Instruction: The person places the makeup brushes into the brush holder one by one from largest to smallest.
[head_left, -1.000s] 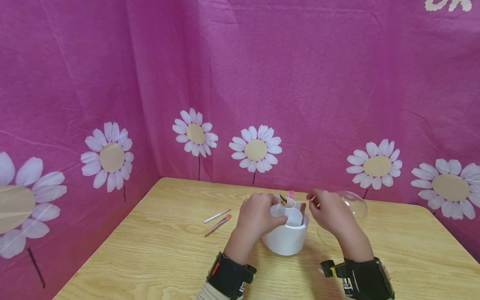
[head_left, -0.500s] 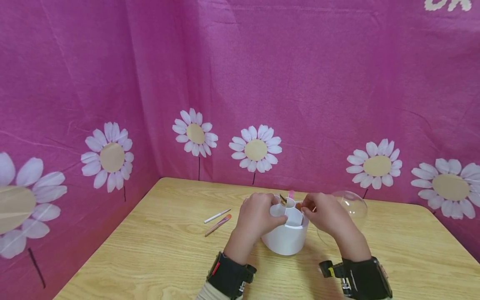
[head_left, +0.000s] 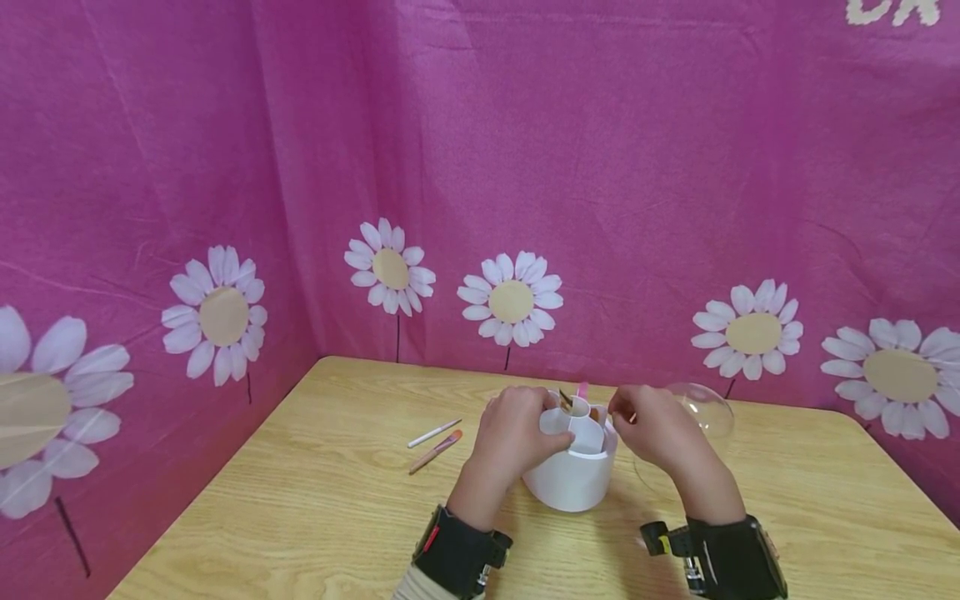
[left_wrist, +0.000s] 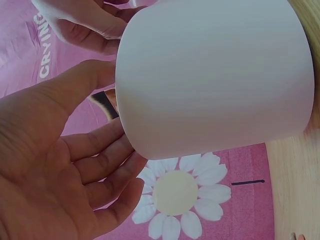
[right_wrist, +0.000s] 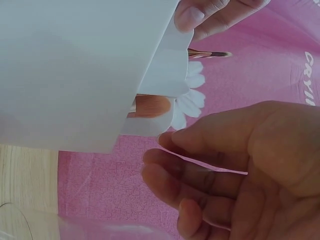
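Note:
A white round makeup brush holder [head_left: 570, 482] with scalloped inner compartments stands on the table. My left hand [head_left: 517, 425] grips its top, thumb at the near side and fingers over the left rim. In the right wrist view, a brush with brown-orange bristles [right_wrist: 154, 106] sits low in one compartment. A thin dark-tipped brush [right_wrist: 212, 53] pokes up from another. My right hand [head_left: 651, 421] hovers at the holder's right rim, its fingers loosely bent and nothing between them. In the right wrist view, its thumb tip is right by the compartment edge.
Left of the holder, a white thin brush [head_left: 435, 432] and an orange-tipped brush [head_left: 437, 452] lie on the wooden table [head_left: 300, 500]. A clear dome lid [head_left: 708, 408] rests behind the right hand. A pink cloth with daisies [head_left: 600, 167] hangs behind.
The brown-orange brush has gone down into its compartment, pushed by my right hand, which then drew slightly back to the right. My left hand has stayed on the holder.

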